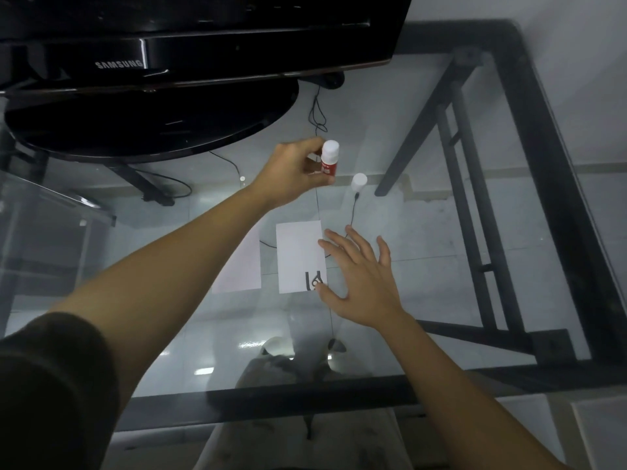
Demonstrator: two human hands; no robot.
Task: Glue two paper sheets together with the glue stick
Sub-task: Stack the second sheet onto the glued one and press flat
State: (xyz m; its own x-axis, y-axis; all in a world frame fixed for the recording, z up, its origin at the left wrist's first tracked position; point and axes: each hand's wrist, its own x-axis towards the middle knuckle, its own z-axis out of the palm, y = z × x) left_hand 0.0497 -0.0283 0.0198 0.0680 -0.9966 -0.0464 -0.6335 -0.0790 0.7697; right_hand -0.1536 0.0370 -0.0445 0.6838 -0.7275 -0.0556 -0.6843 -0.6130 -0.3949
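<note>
Left hand (288, 174) grips glue stick (329, 158) aloft; right hand (363, 283) splayed beside paper sheet (298, 256).

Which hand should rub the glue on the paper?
The left hand. Its fingers already hold the glue stick, and the cap is off. The right hand is open beside the paper, ready to steady it.
</note>
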